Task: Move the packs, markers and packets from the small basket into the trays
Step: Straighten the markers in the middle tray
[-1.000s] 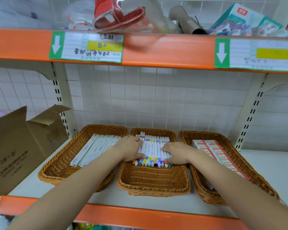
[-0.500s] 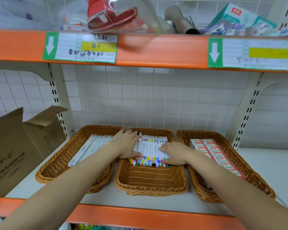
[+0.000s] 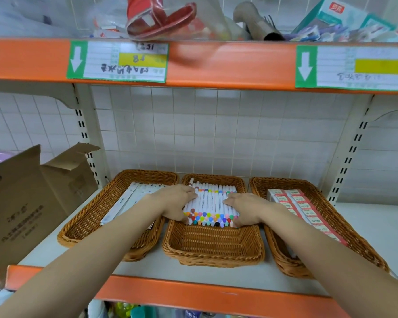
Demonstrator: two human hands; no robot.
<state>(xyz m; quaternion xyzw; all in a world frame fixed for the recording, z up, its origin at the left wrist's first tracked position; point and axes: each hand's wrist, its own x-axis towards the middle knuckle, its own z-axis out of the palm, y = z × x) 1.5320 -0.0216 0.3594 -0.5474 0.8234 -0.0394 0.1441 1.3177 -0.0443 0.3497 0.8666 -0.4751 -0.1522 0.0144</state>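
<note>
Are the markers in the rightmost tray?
No, the markers lie in the middle tray, between both hands; the right tray holds boxes.

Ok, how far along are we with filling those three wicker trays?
All three hold stock already: white packets in the left tray, markers in the middle tray, red-and-white packs in the right tray. In hand: the left hand and right hand press the marker bundle from either side. What is left is unclear, since the small basket is not in view.
</note>
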